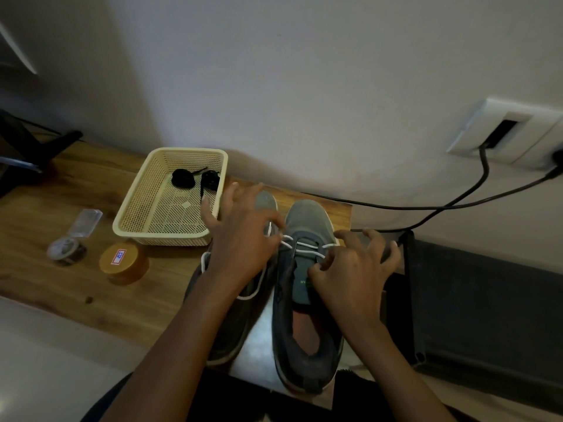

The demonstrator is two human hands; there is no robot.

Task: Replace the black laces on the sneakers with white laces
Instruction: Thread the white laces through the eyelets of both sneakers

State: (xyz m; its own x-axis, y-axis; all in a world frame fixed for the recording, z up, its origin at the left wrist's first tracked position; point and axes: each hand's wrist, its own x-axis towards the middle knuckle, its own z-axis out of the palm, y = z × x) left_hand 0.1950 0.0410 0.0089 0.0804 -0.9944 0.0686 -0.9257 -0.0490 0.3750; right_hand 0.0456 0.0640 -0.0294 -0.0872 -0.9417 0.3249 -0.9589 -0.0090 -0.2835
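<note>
Two grey sneakers stand side by side on the wooden table, toes away from me. The right sneaker [307, 300] has a white lace [304, 245] crossing its lowest eyelets. My left hand [243, 236] hovers over the left sneaker [231, 324] and pinches one end of the white lace at the right sneaker's left eyelets. My right hand [353, 269] pinches the other end of the lace at the shoe's right side. A loose run of white lace [259, 287] hangs over the left sneaker. Black laces [195, 178] lie bundled in the cream basket [137, 220].
On the table left of the shoes are a small amber jar [122, 260], a roll of tape [65, 249] and a clear plastic packet [85, 222]. A black box [487, 306] stands to the right. Black cables [457, 202] run from a wall socket [502, 132].
</note>
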